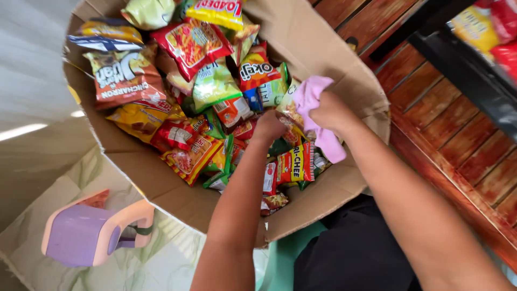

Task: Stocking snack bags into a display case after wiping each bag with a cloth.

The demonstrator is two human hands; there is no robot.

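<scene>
A large open cardboard box (318, 43) is filled with several colourful snack packets, red, yellow, green and brown. My left hand (269, 126) reaches into the middle of the pile, fingers curled down among the packets; what it grips is hidden. My right hand (329, 112) is closed on a pink cloth (312, 94) at the box's right side, and the cloth hangs down over the packets. A red and yellow packet (295, 164) lies just below both hands.
A small purple and peach plastic stool (86, 231) stands on the pale floor at lower left. A wooden slatted surface (447, 124) runs along the right. A dark rack (474, 70) with more snack packets is at top right.
</scene>
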